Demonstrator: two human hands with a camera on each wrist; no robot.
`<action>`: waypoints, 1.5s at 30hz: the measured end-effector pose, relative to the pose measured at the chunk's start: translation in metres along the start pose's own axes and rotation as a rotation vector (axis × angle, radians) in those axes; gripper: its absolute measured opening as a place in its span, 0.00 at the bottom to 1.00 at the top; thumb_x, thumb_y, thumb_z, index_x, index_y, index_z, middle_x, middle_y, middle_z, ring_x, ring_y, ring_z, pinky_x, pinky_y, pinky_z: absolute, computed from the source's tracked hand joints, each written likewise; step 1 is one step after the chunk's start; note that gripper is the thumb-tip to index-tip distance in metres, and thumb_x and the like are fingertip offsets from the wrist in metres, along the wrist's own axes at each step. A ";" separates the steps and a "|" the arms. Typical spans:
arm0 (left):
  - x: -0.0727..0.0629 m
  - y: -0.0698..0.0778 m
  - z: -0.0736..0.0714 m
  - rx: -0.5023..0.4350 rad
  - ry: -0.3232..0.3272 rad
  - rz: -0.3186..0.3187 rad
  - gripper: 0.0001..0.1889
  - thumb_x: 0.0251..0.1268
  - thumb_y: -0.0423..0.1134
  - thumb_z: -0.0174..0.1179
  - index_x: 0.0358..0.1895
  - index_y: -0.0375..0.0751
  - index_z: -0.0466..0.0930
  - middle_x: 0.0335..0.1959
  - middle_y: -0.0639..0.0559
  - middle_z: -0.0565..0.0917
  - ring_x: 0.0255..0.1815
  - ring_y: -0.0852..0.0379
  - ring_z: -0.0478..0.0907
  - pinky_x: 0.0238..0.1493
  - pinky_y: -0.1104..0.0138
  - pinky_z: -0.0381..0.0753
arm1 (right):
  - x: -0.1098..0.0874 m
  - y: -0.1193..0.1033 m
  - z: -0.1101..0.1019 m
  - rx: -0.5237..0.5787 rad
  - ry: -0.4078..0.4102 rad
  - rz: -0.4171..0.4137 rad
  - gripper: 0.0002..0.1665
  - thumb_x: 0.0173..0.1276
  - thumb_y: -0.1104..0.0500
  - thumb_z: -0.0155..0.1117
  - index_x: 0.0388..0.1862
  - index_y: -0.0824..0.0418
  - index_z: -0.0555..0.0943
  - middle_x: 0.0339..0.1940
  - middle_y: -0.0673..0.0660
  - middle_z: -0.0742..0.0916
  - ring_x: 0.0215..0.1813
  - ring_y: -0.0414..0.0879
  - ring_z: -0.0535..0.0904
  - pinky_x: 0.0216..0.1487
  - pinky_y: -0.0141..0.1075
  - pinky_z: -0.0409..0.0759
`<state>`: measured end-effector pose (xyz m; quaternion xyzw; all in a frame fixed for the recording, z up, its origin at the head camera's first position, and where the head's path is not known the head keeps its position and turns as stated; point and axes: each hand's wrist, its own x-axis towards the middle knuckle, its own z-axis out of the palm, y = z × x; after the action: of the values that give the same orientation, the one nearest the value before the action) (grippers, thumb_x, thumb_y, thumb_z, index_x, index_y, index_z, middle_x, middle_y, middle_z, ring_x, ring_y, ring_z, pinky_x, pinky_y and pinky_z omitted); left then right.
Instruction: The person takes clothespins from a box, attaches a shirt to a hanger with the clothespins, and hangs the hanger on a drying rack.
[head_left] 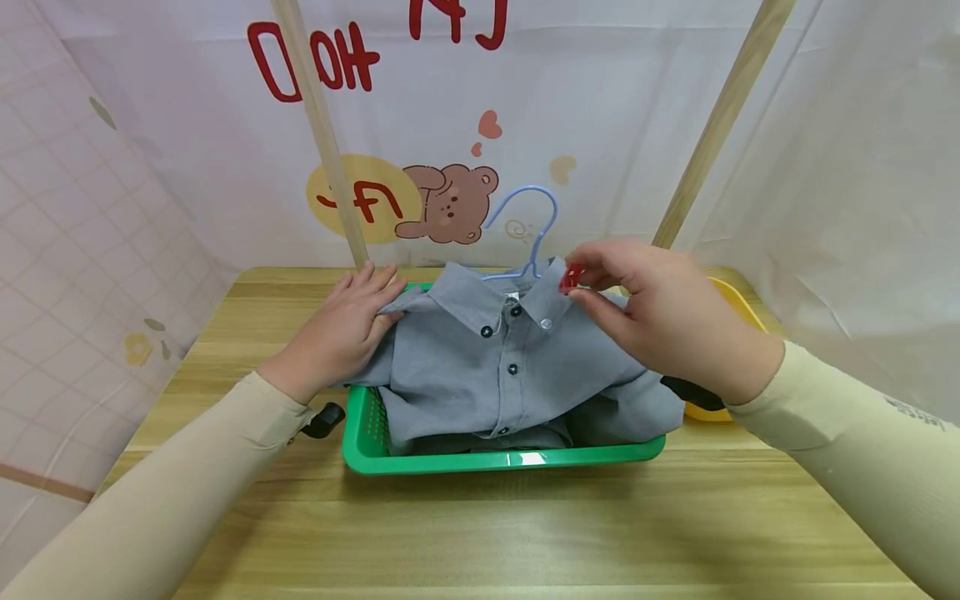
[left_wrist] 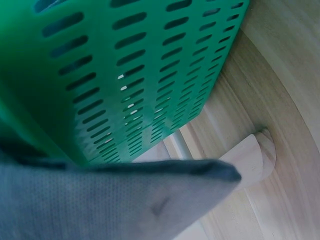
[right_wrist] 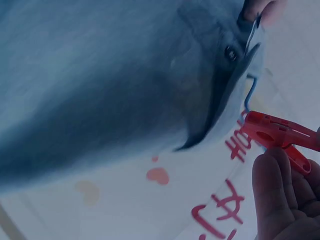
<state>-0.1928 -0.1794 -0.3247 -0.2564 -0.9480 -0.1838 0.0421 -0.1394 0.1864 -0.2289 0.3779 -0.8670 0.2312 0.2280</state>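
Observation:
A grey button-up shirt point(head_left: 457, 367) hangs on a blue hanger point(head_left: 536, 225) whose hook sticks up above the collar. Its lower part lies bunched in a green basket point(head_left: 360, 450). My left hand point(head_left: 345, 329) holds the shirt's left shoulder between thumb and fingers, the other fingers stretched out over it. In the left wrist view, grey cloth point(left_wrist: 110, 200) hangs beside the basket's slotted wall. At the right side of the collar, my right hand point(head_left: 660, 300) pinches a red clothespin point(right_wrist: 280, 132) between thumb and fingers, just off the cloth.
A yellow basket point(head_left: 738, 300) stands behind my right forearm. Two wooden poles point(head_left: 330, 142) rise at the table's back, before a white printed cloth. The wooden table point(head_left: 480, 533) extends in front of the green basket.

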 end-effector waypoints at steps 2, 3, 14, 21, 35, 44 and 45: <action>0.000 0.000 0.000 0.000 0.003 0.002 0.29 0.86 0.43 0.49 0.82 0.37 0.62 0.86 0.38 0.56 0.88 0.33 0.43 0.87 0.39 0.41 | 0.004 -0.006 0.006 0.027 -0.029 -0.015 0.16 0.65 0.70 0.76 0.51 0.62 0.85 0.42 0.50 0.91 0.44 0.44 0.92 0.46 0.43 0.89; 0.000 0.000 0.000 -0.001 0.004 0.003 0.29 0.86 0.43 0.49 0.82 0.37 0.62 0.86 0.37 0.56 0.88 0.33 0.43 0.86 0.39 0.41 | 0.007 -0.008 0.010 0.042 -0.042 -0.021 0.15 0.66 0.69 0.75 0.51 0.62 0.84 0.43 0.51 0.91 0.45 0.44 0.92 0.47 0.44 0.89; -0.001 0.002 -0.001 -0.004 0.005 0.003 0.29 0.86 0.43 0.49 0.82 0.37 0.62 0.86 0.37 0.57 0.88 0.32 0.43 0.86 0.39 0.41 | 0.037 -0.036 0.047 0.116 -0.151 -0.045 0.11 0.73 0.65 0.69 0.52 0.62 0.83 0.47 0.54 0.90 0.50 0.47 0.89 0.55 0.44 0.87; 0.000 0.004 -0.002 -0.003 0.000 -0.007 0.29 0.85 0.44 0.50 0.82 0.37 0.63 0.86 0.38 0.56 0.88 0.33 0.43 0.86 0.39 0.41 | 0.049 -0.047 0.067 0.101 -0.129 -0.114 0.06 0.75 0.64 0.68 0.48 0.62 0.83 0.43 0.54 0.90 0.44 0.45 0.86 0.49 0.38 0.86; -0.002 0.003 -0.002 -0.001 0.008 0.009 0.28 0.86 0.44 0.49 0.81 0.37 0.63 0.85 0.36 0.57 0.88 0.31 0.43 0.86 0.37 0.41 | 0.076 -0.060 0.089 0.053 -0.235 -0.076 0.04 0.78 0.62 0.64 0.45 0.60 0.85 0.46 0.53 0.93 0.49 0.45 0.90 0.55 0.36 0.87; -0.003 0.003 -0.001 -0.006 0.022 0.023 0.29 0.85 0.43 0.50 0.82 0.41 0.63 0.85 0.37 0.57 0.88 0.32 0.43 0.86 0.37 0.41 | 0.079 -0.058 0.099 -0.001 -0.236 -0.087 0.04 0.79 0.62 0.63 0.42 0.60 0.83 0.46 0.52 0.93 0.50 0.46 0.90 0.54 0.38 0.87; -0.003 0.003 -0.001 -0.006 0.022 0.023 0.29 0.85 0.43 0.50 0.82 0.41 0.63 0.86 0.37 0.57 0.88 0.32 0.43 0.86 0.37 0.41 | 0.079 -0.058 0.100 -0.006 -0.237 -0.088 0.03 0.79 0.63 0.63 0.42 0.61 0.83 0.46 0.52 0.93 0.50 0.46 0.90 0.55 0.38 0.87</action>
<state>-0.1888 -0.1790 -0.3238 -0.2654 -0.9439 -0.1892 0.0541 -0.1659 0.0504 -0.2492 0.4397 -0.8711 0.1719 0.1352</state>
